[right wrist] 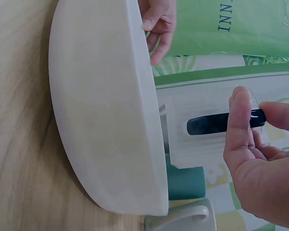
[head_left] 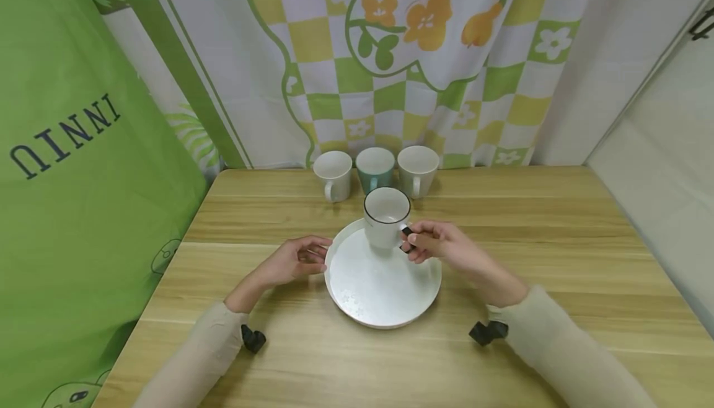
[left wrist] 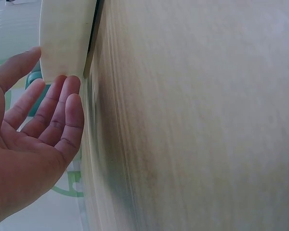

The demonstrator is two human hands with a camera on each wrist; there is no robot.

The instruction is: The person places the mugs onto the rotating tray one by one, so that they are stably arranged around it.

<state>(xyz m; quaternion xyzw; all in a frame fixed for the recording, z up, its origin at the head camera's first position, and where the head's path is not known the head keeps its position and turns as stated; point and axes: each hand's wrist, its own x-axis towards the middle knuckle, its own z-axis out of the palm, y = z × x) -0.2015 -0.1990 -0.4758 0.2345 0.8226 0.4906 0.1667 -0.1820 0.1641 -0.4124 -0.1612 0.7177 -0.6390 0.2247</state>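
My right hand (head_left: 443,245) pinches the black handle (right wrist: 207,124) of a white mug (head_left: 385,231) with a dark rim. Upright, the mug overlaps the far part of a round white tray (head_left: 385,293) in the head view. From the right wrist it shows beyond the tray's rim, its body partly covered by my fingers. At the tray's left edge is my left hand (head_left: 292,260), fingers loosely bent and thumb apart. In the left wrist view its fingertips are right at the tray's side wall (left wrist: 65,38), and the palm faces up.
Behind the tray, a white mug (head_left: 333,175), a teal mug (head_left: 375,169) and another white mug (head_left: 417,169) stand in a row at the back of the wooden table (head_left: 530,234). A patterned curtain (head_left: 357,73) hangs behind them. Green fabric (head_left: 83,209) borders the left side.
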